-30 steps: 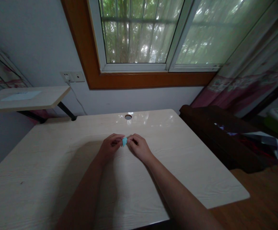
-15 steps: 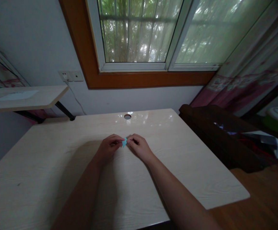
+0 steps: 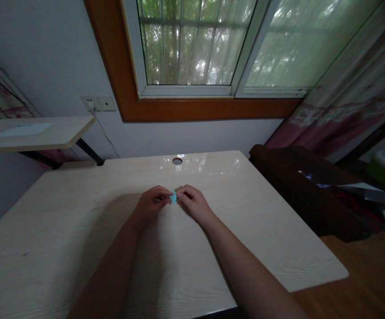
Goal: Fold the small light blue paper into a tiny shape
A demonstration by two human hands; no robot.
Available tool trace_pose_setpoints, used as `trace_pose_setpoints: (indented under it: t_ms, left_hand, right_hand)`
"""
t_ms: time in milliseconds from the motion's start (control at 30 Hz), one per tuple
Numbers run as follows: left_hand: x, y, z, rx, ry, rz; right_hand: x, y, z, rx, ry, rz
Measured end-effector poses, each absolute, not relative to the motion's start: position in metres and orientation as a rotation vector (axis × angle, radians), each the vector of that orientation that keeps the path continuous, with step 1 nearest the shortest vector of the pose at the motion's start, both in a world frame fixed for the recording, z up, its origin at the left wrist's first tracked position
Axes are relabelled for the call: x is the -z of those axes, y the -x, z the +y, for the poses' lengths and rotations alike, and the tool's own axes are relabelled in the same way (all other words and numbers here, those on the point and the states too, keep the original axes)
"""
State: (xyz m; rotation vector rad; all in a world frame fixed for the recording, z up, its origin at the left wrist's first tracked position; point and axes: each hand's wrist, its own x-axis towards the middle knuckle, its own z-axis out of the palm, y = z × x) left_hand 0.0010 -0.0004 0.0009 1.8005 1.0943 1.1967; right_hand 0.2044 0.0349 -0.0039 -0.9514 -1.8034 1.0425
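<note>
A small light-blue folded piece of paper [image 3: 173, 197] is pinched between my two hands over the middle of a pale wooden desk [image 3: 79, 230]. My left hand [image 3: 151, 205] grips its left side with curled fingers. My right hand [image 3: 192, 203] grips its right side the same way. Most of the paper is hidden by my fingertips; only a small blue tip shows between them. Both hands rest on or just above the desktop.
A round cable hole [image 3: 177, 161] sits near the desk's far edge. A side shelf [image 3: 36, 131] stands at the left under a wall socket [image 3: 98, 103]. Dark wooden furniture [image 3: 298, 186] with papers is at the right, below a curtain. A window is ahead.
My hands have stayed in place, still pinching the blue paper. Slightly less of the paper shows between my fingers. The view has shifted a little.
</note>
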Motion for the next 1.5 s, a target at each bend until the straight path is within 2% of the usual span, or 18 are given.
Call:
trace_pose_setpoints:
  t_ms: [767, 1100, 1300, 1500]
  left_hand:
    - [0.006, 0.0, 0.004, -1.347, -1.679, 1.335]
    - [0.004, 0.003, 0.008, -1.493, -1.795, 1.221]
    - [0.005, 0.003, 0.008, -1.444, -1.846, 1.197]
    - [0.002, 0.001, 0.006, -1.359, -1.863, 1.195]
  right_hand:
    - [0.005, -0.198, 0.032, -0.959, 0.985, -1.817]
    - [-0.002, -0.199, 0.028, -1.102, 0.964, -1.841]
    - [0.002, -0.197, 0.03, -1.067, 0.963, -1.804]
    - [0.011, -0.195, 0.032, -1.182, 1.008, -1.711]
